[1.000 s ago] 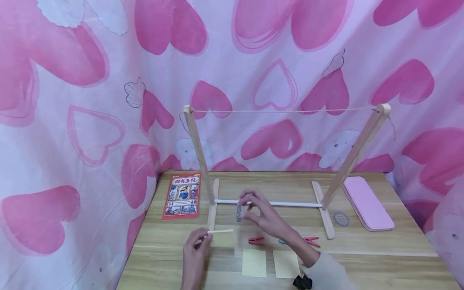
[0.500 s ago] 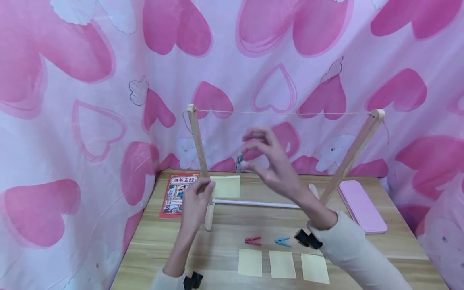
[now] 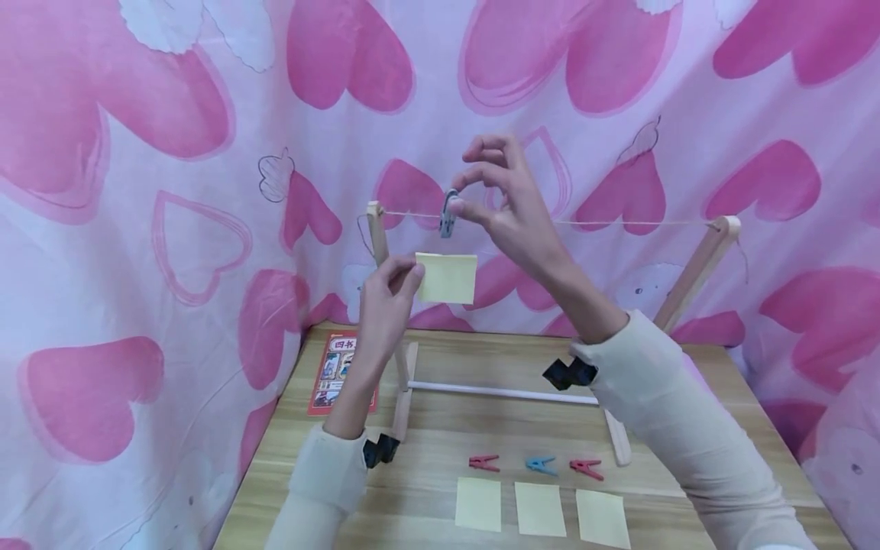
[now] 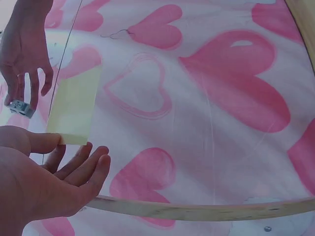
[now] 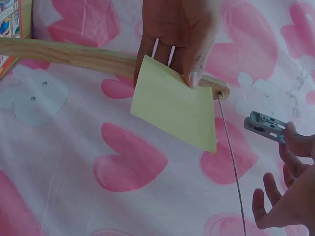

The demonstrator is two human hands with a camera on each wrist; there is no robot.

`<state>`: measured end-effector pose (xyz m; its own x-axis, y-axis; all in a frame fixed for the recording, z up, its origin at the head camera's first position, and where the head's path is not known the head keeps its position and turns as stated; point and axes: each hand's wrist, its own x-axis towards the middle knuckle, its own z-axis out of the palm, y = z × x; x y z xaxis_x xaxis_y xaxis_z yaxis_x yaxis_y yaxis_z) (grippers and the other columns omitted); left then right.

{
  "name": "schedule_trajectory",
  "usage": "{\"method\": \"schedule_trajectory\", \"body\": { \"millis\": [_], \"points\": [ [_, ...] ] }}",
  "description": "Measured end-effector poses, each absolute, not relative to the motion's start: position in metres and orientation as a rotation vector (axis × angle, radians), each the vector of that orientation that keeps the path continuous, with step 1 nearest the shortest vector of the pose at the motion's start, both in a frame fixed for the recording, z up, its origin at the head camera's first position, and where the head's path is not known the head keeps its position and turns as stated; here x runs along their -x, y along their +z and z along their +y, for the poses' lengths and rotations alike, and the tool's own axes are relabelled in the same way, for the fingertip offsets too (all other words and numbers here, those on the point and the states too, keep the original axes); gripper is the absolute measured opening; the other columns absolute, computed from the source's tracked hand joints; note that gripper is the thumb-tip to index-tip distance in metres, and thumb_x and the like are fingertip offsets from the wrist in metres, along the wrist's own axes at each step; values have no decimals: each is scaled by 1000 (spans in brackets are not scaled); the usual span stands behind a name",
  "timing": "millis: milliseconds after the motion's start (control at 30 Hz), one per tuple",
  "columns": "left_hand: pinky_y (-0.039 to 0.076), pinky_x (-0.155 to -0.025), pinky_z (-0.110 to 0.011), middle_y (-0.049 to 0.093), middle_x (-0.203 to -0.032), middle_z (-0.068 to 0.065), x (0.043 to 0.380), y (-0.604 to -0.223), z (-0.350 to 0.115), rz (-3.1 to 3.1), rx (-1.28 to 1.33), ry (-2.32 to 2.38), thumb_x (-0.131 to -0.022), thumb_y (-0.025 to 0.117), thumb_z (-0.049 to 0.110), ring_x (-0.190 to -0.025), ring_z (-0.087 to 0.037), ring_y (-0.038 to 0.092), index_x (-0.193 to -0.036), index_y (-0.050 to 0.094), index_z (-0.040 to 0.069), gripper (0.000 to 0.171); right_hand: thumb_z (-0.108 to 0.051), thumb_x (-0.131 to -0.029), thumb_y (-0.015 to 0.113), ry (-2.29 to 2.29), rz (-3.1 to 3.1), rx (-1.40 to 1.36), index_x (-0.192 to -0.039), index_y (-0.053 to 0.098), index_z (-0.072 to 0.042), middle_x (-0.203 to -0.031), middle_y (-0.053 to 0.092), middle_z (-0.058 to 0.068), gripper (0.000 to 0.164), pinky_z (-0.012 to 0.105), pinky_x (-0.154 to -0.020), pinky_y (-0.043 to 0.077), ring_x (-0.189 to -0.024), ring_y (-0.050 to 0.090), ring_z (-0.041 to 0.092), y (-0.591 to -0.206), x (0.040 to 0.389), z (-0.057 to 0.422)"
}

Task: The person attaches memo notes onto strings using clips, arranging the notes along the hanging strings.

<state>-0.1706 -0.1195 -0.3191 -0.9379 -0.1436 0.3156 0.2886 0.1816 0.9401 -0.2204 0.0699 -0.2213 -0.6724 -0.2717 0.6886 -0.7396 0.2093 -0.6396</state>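
Between thumb and fingers my left hand (image 3: 388, 294) pinches a pale yellow sticky note (image 3: 448, 279) by its left edge, just below the string (image 3: 632, 223). The note's top edge looks folded over. My right hand (image 3: 512, 195) pinches a grey clothespin (image 3: 448, 215) at the height of the string, above the note. In the right wrist view the clothespin (image 5: 266, 127) stands apart from both note (image 5: 172, 105) and string (image 5: 231, 155). The string is tied between two wooden posts (image 3: 694, 271). Several other fingers of the right hand are spread away from the clothespin.
On the table lie two red clothespins (image 3: 484, 463) (image 3: 587, 469) and a blue one (image 3: 541, 465). Three yellow notes (image 3: 478, 504) lie in front of them. A white rod (image 3: 502, 393) joins the stand's feet. A red booklet (image 3: 333, 374) lies at left, partly behind the left arm.
Both hands have risen from the table to the string, the left carrying the note and the right carrying the grey clothespin. The clothespins and notes on the table have come into full view.
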Motion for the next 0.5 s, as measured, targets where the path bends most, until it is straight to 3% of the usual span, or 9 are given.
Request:
{"method": "schedule_trajectory", "body": {
  "millis": [200, 500],
  "points": [
    [52, -120, -40, 69, -142, -26, 185, -310, -113, -2092, 142, -1799, -111, 63, 6, -137, -35, 67, -126, 70, -9, 23, 0, -94, 83, 1473, -2104, -864, -102, 79, 6, -133, 49, 7, 11, 32, -111, 38, -134, 49, 17, -210, 234, 65],
    [52, -120, -40, 69, -136, -28, 194, -306, -110, -2031, 132, -1802, -111, 60, 2, -137, -36, 67, -126, 68, -10, 21, 9, -89, 82, 1350, -2091, -918, -95, 77, 8, -129, 50, 17, 8, 34, -120, 36, -134, 49, 29, -219, 245, 60]
  ]
}}
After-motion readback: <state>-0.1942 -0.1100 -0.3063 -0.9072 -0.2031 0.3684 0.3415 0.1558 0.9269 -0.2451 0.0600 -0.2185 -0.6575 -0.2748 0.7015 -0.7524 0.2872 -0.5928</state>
